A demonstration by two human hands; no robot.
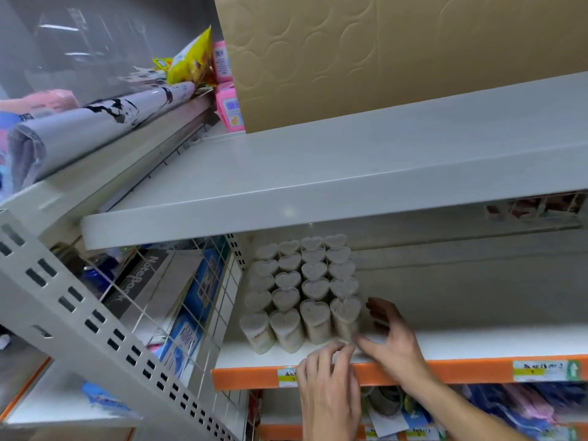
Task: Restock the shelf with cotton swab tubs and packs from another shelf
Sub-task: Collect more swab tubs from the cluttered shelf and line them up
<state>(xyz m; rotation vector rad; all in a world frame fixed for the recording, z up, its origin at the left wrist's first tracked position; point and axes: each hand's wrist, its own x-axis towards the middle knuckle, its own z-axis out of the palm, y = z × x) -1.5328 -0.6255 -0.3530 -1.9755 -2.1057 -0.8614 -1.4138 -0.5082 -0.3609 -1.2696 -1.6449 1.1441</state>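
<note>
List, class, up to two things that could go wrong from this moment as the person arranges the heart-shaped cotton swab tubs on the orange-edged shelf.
1. The tubs stand tall and tightly packed; a nudge from the right hand at the front right tub could topple several.
2. The front row sits near the shelf edge, where the left hand works, so a tipped tub might fall off.

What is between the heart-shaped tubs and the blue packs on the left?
In the head view, a white wire grid divider stands between the tubs and the blue packs.
</note>
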